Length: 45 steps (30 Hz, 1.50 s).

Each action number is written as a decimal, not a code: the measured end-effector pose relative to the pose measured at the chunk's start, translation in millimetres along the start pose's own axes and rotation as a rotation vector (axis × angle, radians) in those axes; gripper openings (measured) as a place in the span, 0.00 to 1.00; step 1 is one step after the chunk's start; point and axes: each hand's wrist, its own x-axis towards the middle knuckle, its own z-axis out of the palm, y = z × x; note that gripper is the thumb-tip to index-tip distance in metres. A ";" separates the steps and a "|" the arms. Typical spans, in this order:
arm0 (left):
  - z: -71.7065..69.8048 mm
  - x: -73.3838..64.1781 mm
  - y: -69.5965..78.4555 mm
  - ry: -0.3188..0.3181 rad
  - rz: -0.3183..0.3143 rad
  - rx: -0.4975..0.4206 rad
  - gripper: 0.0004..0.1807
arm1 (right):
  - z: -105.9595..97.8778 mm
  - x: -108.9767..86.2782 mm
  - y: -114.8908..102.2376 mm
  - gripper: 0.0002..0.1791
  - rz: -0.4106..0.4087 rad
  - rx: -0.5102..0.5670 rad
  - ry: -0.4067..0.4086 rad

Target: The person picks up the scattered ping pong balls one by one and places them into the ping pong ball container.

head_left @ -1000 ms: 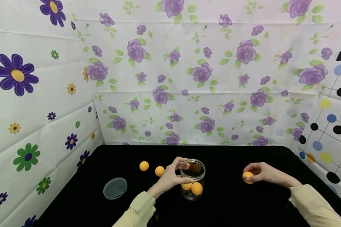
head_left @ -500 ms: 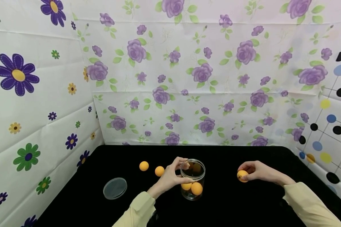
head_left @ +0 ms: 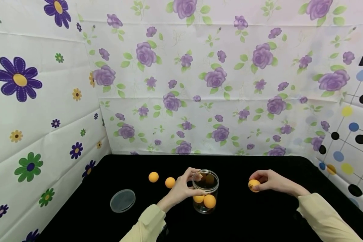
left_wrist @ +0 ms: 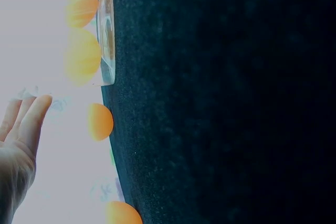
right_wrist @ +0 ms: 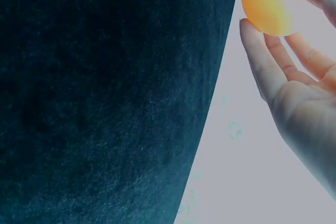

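Note:
A clear jar [head_left: 204,209] without its lid stands upright near the middle of the black table. Two orange ping-pong balls [head_left: 210,201] show inside it. My left hand [head_left: 181,188] holds the jar near its rim, thumb at the front and fingers behind. To the right of the jar, my right hand [head_left: 273,183] pinches another orange ping-pong ball [head_left: 253,185] with dark print on it. In the right wrist view that ball [right_wrist: 269,3] sits between thumb and fingertips, above the table surface.
Two loose ping-pong balls, one farther left [head_left: 153,177] and one by the left hand [head_left: 170,182], lie behind the left forearm. A clear round lid [head_left: 122,201] lies on the black tablecloth [head_left: 236,222] at left. Patterned curtains [head_left: 214,117] enclose the table.
My right hand has moved left toward the jar, carrying the ping-pong ball. The left hand, the jar and the loose balls stay in place.

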 end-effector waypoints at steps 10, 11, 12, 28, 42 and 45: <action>-0.1 0.2 -0.1 -0.008 0.009 -0.019 0.32 | 5.2 9.0 -6.8 0.18 -0.027 -0.004 -0.001; -0.1 0.0 0.2 -0.010 0.007 -0.016 0.32 | 5.8 9.8 -7.6 0.18 -0.028 -0.001 0.000; -0.1 0.0 0.2 -0.011 0.006 -0.015 0.32 | 6.3 10.7 -8.3 0.19 -0.027 0.002 0.002; -3.4 7.3 -30.4 0.016 0.020 0.016 0.33 | 15.9 26.4 -21.1 0.16 -0.045 -0.032 0.058; 0.2 -0.1 0.9 -0.010 0.004 -0.013 0.32 | 22.6 37.4 -37.6 0.16 -0.060 -0.048 0.087; 0.1 -0.3 0.1 -0.017 0.011 -0.027 0.32 | 24.4 39.8 -39.7 0.16 -0.085 -0.064 0.097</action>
